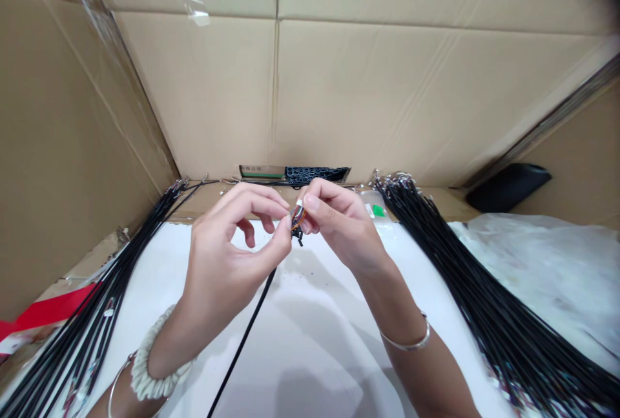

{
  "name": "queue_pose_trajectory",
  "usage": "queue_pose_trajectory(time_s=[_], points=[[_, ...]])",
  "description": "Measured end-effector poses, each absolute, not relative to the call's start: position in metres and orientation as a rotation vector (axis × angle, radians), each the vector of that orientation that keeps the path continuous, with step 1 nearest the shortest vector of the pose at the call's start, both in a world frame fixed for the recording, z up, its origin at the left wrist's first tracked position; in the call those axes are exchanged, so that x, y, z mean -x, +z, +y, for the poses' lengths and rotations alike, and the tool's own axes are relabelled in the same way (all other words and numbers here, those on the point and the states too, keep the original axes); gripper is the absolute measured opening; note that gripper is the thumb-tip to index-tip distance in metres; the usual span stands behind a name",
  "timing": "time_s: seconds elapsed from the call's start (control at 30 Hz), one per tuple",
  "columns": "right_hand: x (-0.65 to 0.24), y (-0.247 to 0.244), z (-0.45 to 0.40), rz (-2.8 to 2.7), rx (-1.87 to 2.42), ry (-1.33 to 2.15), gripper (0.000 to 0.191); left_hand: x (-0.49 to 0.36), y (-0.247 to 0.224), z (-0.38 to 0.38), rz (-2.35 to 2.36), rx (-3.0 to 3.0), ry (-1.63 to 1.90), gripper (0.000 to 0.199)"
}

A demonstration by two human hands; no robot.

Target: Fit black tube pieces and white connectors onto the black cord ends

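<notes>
Above the white work surface [310, 314], both hands meet at the end of a black cable [247, 334]. Several thin coloured wires [298, 216], orange among them, fan out there and run to a small white connector [299, 203]. My left hand [242, 224] pinches the wires between thumb and index finger, its other fingers loosely curled. Thumb and fingers of my right hand [339, 218] are closed on the white connector. Small black pieces [298, 236] show just under the fingertips; their kind is unclear. The cable hangs toward the lower left.
Bundles of black cables lie at the left [121, 276] and at the right [465, 276]. Clear plastic sheeting [542, 269] and a black object [508, 187] are at the far right. Cardboard walls [363, 95] enclose the back and sides. A red strip [53, 308] lies at the left.
</notes>
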State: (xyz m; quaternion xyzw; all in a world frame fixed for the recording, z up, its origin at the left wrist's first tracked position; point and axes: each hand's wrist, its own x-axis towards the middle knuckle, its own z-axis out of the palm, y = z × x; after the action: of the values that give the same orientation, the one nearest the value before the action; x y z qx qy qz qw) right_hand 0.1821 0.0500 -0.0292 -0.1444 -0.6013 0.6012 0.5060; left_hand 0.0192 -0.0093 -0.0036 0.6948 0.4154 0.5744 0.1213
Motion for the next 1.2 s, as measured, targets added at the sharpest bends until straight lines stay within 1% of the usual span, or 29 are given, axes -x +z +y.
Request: queue_pose_trajectory(time_s=[0.5,0.73,1.03,1.2], points=[[-0.184,-0.028,0.049,-1.515,0.431,1.396,0.029,-0.020,-0.005,-0.011,1.261,-2.094,1.678,0.013],[-0.186,-0.028,0.051,-1.569,0.410,1.340,0.025,-0.020,-0.006,-0.010,1.264,-2.104,1.665,0.013],[-0.192,-0.020,0.049,-1.674,0.459,1.230,0.026,-0.017,-0.008,-0.007,1.234,-2.073,1.583,0.011],[-0.194,-0.020,0.049,-1.713,0.472,1.196,0.026,-0.014,-0.006,-0.005,1.200,-1.976,1.474,0.011]])
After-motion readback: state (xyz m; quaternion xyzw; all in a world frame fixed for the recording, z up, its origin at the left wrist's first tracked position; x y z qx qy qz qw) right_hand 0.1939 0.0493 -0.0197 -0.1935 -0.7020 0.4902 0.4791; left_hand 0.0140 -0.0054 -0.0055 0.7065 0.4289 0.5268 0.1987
